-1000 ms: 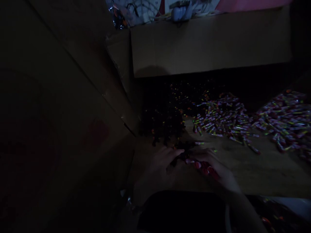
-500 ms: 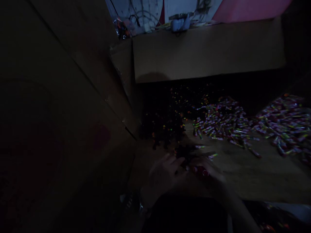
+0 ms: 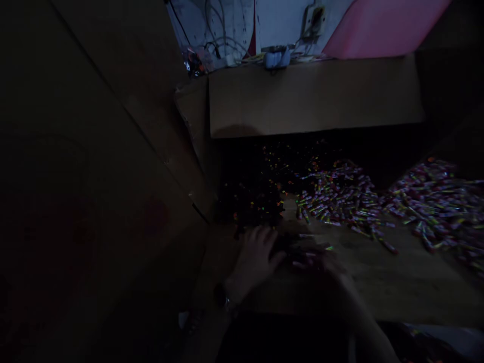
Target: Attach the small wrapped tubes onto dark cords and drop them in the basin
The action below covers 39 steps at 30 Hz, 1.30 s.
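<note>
In dim light, my left hand [image 3: 256, 258] reaches over the wooden table top with fingers stretched and thumb apart. Its fingertips are at the near edge of a dark heap of small pieces [image 3: 260, 199] flecked with orange and green. My right hand [image 3: 333, 264] is lower right of it, smeared by motion, its fingers hard to make out. Beside its fingertips lie a few pinkish, shiny stick-like pieces [image 3: 304, 259]. Whether the right hand grips any of them cannot be seen. A dark watch [image 3: 221, 295] is on my left wrist.
Two piles of small shiny tubes, one mid-right [image 3: 344, 196] and one far right [image 3: 446, 212], lie on the wooden table [image 3: 378, 282]. Behind stands a cardboard flap [image 3: 313, 101]; a large dark panel [image 3: 94, 176] borders the left. Cables, a socket [image 3: 314, 21] and a pink sheet [image 3: 385, 27] are at the back.
My left hand has moved up and away from the right hand, its fingers spreading toward the dark heap. My right hand stays near the same spot. The view has tilted slightly upward.
</note>
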Each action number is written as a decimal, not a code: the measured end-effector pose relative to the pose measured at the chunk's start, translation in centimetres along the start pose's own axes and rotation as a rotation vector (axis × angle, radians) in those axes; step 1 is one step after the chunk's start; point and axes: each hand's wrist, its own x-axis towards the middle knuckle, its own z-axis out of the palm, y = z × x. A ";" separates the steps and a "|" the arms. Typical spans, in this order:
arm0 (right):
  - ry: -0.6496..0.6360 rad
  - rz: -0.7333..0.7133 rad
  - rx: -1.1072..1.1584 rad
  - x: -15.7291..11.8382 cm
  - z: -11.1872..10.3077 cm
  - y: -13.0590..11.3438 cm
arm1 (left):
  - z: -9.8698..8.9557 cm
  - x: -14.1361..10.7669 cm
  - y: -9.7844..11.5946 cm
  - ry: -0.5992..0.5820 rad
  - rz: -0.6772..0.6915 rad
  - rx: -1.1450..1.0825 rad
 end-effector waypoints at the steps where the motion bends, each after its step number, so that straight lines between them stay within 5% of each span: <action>1: 0.038 0.022 -0.031 0.0 -0.5 0.2 | 0.2 0.8 -1.0 0.065 -0.102 0.024; 4: 0.117 0.218 -0.031 -0.1 -1.2 0.1 | 1.0 3.1 -3.8 0.129 -0.284 -0.023; 9: 0.132 0.381 0.194 0.0 -0.5 -1.7 | 2.2 4.6 -5.1 0.149 -0.320 -0.195; 14: 0.052 0.379 0.389 0.6 -0.3 -4.5 | 0.4 3.6 -2.3 0.229 -0.412 -0.490; 18: 0.112 0.369 0.545 1.3 -0.6 -7.1 | -3.0 2.0 1.7 0.267 -0.474 -1.266; 20: 0.146 0.368 0.571 1.4 -0.8 -8.1 | -4.3 1.4 3.3 0.256 -0.489 -1.487; 30: 0.275 0.341 0.487 0.8 -1.4 -8.9 | -5.6 0.3 4.9 0.275 -0.461 -1.536; 39: 0.240 -0.005 0.136 -0.1 -1.1 -8.2 | -6.3 0.1 5.4 0.298 -0.537 -1.638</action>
